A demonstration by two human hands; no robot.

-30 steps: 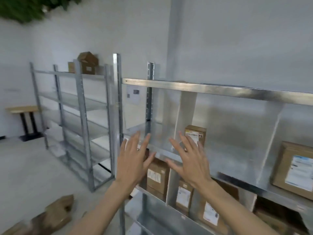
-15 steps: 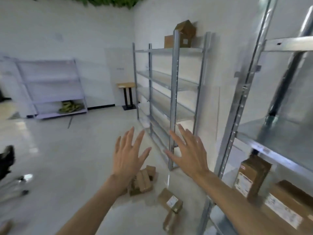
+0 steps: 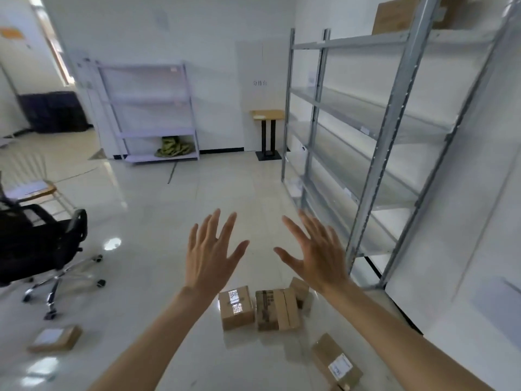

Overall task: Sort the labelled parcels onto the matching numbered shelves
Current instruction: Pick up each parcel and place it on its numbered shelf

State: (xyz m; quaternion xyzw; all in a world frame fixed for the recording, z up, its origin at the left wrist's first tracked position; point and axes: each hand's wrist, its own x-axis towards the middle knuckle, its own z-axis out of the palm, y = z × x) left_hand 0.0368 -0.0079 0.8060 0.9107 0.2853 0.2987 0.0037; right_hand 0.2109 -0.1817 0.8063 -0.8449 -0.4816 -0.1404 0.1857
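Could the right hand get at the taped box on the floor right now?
Probably yes: the right hand is open and empty, and nothing lies between it and the taped box, though the person would have to reach down.

Brown cardboard parcels lie scattered on the glossy floor below me. A squarish box point(image 3: 236, 307) with shiny tape across its top sits just beside a wider taped box point(image 3: 277, 309), the two nearly touching. A smaller box point(image 3: 301, 292) is tucked behind the wider one. Nearer me, to my right, a long box point(image 3: 335, 362) lies at an angle, white label up. Well apart on my left, a flat parcel point(image 3: 56, 338) rests label up. The metal shelves point(image 3: 363, 119) on my right stand mostly bare, one carton point(image 3: 394, 15) on top.
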